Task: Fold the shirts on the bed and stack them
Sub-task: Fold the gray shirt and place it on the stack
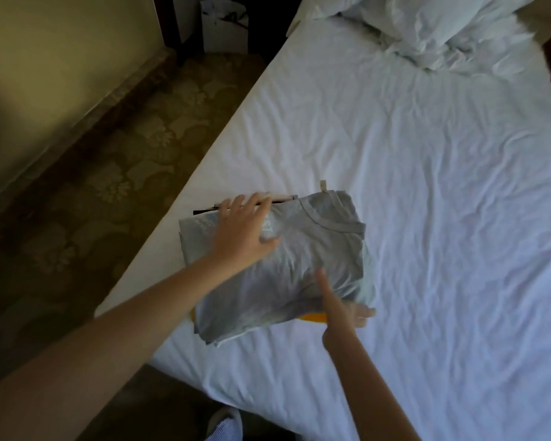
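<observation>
Lying collar (pixel 333 219) toward pillows (pixel 442 23), grey shirt (pixel 296 268) under flat left hand (pixel 242 229); right grip (pixel 341 308) unclear.

White-sheeted bed (pixel 427 186), shirt stack (pixel 315 249) near edge, rumpled pillows (pixel 442 23)

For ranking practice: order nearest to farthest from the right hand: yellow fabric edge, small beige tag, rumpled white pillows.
1. Yellow fabric edge, beside the right hand.
2. Small beige tag, at the grey folded shirt's far edge.
3. Rumpled white pillows, at the bed's head.
</observation>
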Demonstrator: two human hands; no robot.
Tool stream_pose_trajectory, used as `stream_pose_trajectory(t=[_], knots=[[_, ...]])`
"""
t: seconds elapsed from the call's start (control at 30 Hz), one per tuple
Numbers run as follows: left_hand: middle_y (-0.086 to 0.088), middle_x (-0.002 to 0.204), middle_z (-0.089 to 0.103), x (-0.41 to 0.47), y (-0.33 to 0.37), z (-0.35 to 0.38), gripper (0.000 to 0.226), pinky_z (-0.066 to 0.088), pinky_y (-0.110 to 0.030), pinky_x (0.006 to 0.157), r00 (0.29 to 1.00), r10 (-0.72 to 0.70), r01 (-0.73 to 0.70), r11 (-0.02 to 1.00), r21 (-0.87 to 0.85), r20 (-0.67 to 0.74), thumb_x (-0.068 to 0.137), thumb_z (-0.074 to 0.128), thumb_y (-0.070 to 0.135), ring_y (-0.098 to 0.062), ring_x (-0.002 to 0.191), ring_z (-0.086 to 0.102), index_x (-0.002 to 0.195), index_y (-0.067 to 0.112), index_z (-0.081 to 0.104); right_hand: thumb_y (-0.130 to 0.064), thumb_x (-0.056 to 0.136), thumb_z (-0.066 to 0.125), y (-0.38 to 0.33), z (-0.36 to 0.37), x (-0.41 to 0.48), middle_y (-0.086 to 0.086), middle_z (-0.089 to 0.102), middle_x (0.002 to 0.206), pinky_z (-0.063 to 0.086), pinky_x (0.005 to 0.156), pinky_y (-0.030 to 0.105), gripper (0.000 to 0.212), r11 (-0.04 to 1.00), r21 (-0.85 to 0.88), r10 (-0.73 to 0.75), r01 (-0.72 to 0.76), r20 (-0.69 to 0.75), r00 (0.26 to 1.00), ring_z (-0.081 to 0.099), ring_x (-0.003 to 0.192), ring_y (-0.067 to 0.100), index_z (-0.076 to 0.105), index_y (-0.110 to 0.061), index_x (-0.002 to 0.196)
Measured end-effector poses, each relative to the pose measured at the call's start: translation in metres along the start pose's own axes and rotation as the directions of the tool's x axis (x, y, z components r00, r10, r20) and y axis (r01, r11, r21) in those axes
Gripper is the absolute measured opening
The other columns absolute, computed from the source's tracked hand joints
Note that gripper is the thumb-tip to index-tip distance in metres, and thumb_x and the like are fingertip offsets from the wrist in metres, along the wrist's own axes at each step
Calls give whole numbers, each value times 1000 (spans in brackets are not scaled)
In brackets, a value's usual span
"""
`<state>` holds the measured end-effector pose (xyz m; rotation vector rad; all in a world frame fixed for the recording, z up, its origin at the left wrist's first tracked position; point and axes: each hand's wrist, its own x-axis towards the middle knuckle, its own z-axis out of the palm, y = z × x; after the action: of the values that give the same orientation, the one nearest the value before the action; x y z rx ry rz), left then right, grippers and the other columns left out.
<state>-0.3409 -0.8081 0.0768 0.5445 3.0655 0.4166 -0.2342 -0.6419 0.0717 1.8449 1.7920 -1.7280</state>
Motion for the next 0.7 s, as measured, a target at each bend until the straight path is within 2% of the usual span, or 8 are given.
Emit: stream_pose_trajectory(t=[0.07, 0.17, 0.23, 0.3, 0.37, 0.43, 0.57, 0.7], knots=[[-11, 147, 34, -31, -3, -8, 95, 28, -50, 105, 966, -259, 252, 956, -147, -27, 69, 62, 70, -33, 133, 34, 144, 22, 28, -43, 60, 84, -21, -11, 5, 9, 0, 156, 6, 117, 44, 129, 968, -84, -242, 235, -81, 967, 4, 145, 21, -4, -10, 149], [-13, 155, 9, -56, -12, -10, 121, 18, -56, 109, 733, -645, 673, 643, -364, 216, 59, 76, 65, -34, 142, 11, 149, 24, 5, -50, 64, 78, -61, -10, 12, 10, -2, 157, -2, 113, 50, 121, 827, -337, -468, 450, 32, 883, -2, 145, 25, -3, -19, 149], [-14, 156, 0, -58, -23, -5, 135, 13, -58, 111, 569, -744, 810, 435, -392, 350, 52, 80, 65, -36, 143, 4, 148, 28, -8, -55, 65, 75, -87, -3, 32, 12, -5, 157, -6, 114, 48, 119, 729, -467, -485, 501, 164, 859, -6, 144, 27, -3, -23, 149], [-15, 156, 0, -54, -38, 6, 144, 14, -57, 113, 504, -743, 859, 375, -349, 442, 46, 78, 70, -37, 143, 4, 148, 28, -14, -61, 63, 74, -98, 2, 56, 10, -4, 157, -5, 116, 47, 122, 617, -594, -451, 516, 270, 851, -7, 144, 27, -5, -25, 148], [-15, 157, 4, -45, -56, 19, 157, 17, -54, 114, 483, -673, 873, 320, -368, 560, 29, 75, 79, -37, 143, 11, 148, 27, -15, -71, 52, 74, -100, 9, 81, 9, 7, 156, 8, 116, 49, 133, 583, -638, -340, 503, 371, 864, 5, 143, 30, -6, -25, 148], [-10, 157, 9, -39, -68, 30, 167, 23, -51, 114, 500, -572, 856, 211, -472, 651, 15, 73, 80, -34, 141, 20, 147, 30, -15, -79, 32, 73, -91, 19, 100, 8, 20, 152, 24, 112, 49, 148, 684, -557, -228, 472, 452, 863, 23, 139, 31, -5, -27, 147], [-6, 154, 23, -30, -80, 50, 177, 32, -42, 110, 551, -466, 801, 61, -596, 692, -1, 74, 77, -28, 136, 34, 150, 25, -3, -75, 26, 80, -64, 38, 138, 4, 44, 140, 41, 104, 42, 141, 863, -312, -139, 397, 609, 781, 51, 119, 23, 23, -19, 144], [-1, 148, 32, -30, -82, 62, 159, 39, -34, 97, 628, -396, 722, -24, -691, 670, 14, 78, 74, -21, 124, 43, 149, 30, 5, -77, 27, 77, -61, 40, 155, 1, 55, 130, 48, 92, 31, 132, 865, -282, -80, 415, 738, 669, 57, 112, 16, 39, -19, 138]])
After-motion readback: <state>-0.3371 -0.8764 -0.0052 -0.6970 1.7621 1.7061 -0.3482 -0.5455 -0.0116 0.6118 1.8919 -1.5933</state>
